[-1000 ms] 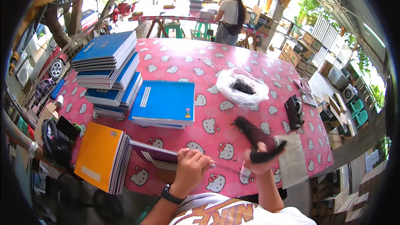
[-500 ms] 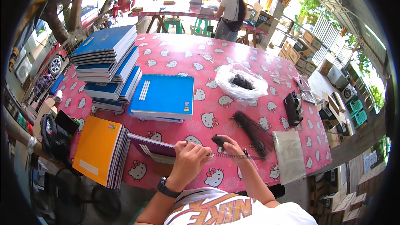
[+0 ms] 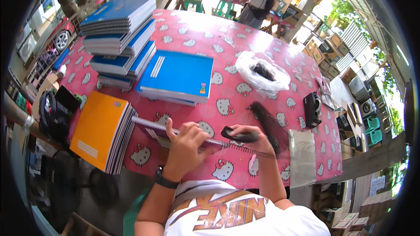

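A purple notebook (image 3: 153,127) lies at the table's near edge, its long edge toward the upper side. My left hand (image 3: 186,144) is over its right part, thumb and fingers spread, the lower fingers blurred. From the notebook's right end a dark spiral coil (image 3: 239,149) runs off to the right. My right hand (image 3: 259,139) is closed round a black hand tool (image 3: 240,135), held above the coil; its jaws are not clear to see. Beyond the right hand lies a bundle of black spiral coils (image 3: 267,124).
Left of the notebook is a stack of orange notebooks (image 3: 98,126). Behind stand blue notebooks (image 3: 177,74) and a taller blue stack (image 3: 118,11). A plastic bag of coils (image 3: 262,74), a tape dispenser (image 3: 311,110) and clear plastic sheets (image 3: 302,157) lie rightward. A person (image 3: 259,0) stands at a far table.
My left hand has loosened from a pinch at the coil end and spread its fingers. The black tool in my right hand has turned to lie more level. The whole view has shifted.
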### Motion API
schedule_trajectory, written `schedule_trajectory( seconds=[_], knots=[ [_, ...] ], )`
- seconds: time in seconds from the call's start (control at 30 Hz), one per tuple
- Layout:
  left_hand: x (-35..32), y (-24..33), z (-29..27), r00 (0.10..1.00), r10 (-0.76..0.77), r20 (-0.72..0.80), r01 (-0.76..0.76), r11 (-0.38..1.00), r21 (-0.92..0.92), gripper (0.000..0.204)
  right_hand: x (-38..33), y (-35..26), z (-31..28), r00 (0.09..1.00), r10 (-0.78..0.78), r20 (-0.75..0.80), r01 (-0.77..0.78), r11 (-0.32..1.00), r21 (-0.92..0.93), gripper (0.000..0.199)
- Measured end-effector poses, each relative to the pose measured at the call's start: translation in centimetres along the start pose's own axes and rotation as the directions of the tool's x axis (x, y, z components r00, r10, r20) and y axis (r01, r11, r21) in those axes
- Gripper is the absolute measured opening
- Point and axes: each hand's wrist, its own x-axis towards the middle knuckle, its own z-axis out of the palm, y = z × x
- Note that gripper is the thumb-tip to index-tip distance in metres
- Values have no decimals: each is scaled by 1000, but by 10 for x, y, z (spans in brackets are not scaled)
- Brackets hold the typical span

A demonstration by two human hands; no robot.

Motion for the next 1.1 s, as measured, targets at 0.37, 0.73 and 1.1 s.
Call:
schedule_trajectory(
  seconds=[0.37,0.73,1.1],
  knots=[
    [-7,-8,-8,1000,-4,23,3,1000,9,24,25,-13,8,977,210,-30,-192,817,-544,62],
    [-11,-16,-13,993,-113,-30,115,991,68,30,42,-20,17,972,54,230,-13,984,-177,54],
    [-12,-28,-28,983,-176,-54,180,980,81,44,75,-8,16,985,174,-2,-77,425,-902,60]
  ],
)
